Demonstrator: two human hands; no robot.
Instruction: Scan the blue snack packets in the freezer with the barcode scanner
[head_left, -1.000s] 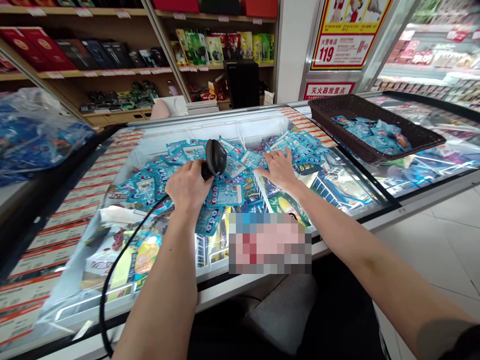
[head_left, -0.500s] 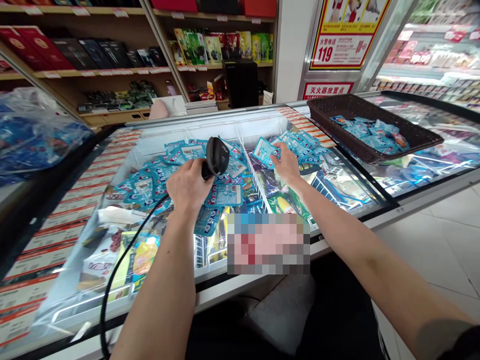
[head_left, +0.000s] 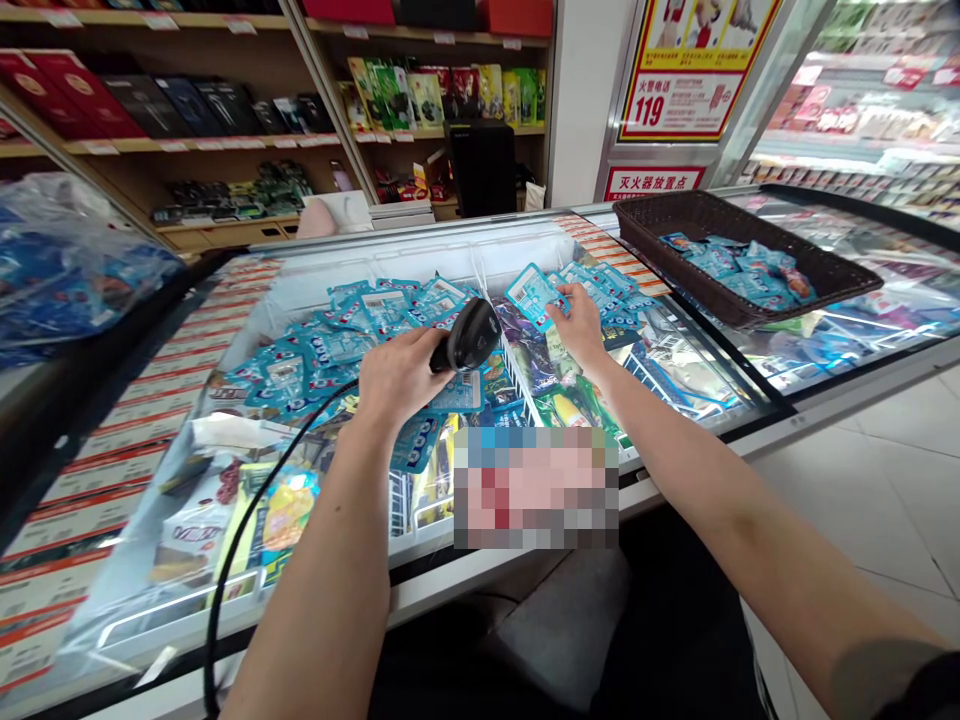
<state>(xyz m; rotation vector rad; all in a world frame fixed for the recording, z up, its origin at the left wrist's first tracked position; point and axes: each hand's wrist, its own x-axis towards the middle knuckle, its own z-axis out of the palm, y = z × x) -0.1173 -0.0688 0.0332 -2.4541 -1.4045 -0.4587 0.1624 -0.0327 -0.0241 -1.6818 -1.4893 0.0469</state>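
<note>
My left hand (head_left: 401,378) is wrapped round the handle of a black corded barcode scanner (head_left: 474,335). The scanner's head points right, over a freezer full of blue packets, and its cable trails down past my forearm. Between the thumb and fingers of my right hand (head_left: 579,325) is the edge of one blue packet (head_left: 531,292), tilted up with a white barcode label showing. Many similar blue packets (head_left: 341,345) lie heaped left of the white wire divider (head_left: 517,375). Another pile of them (head_left: 611,290) lies just behind my right hand.
A brown woven basket (head_left: 630,225) holding blue packets rests on the freezer's right part. At the left stands a clear plastic bag (head_left: 75,260) of blue packs. Shelves (head_left: 202,145) with boxes and pouches line the back. A blurred patch (head_left: 536,490) covers the freezer's front edge.
My left hand has moved the scanner to the right and slightly down, closer to the divider. The packet in my right hand has shifted slightly up and tilted more.
</note>
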